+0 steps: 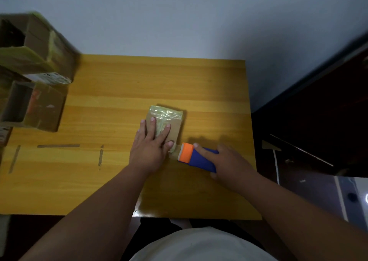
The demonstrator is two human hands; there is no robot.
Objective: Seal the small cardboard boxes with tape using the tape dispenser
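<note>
While blurred, open cartons (37, 61) (perhaps taped).

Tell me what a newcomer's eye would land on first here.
The orange and blue tape dispenser, gripped by the right hand near the middle of the yellow table. Just left, the left hand presses flat on a small cardboard box. Bigger boxes pile up at far left.

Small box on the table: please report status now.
Left hand flat on small box. Right hand grips tape dispenser at box's near edge. Nothing in the way.
</note>
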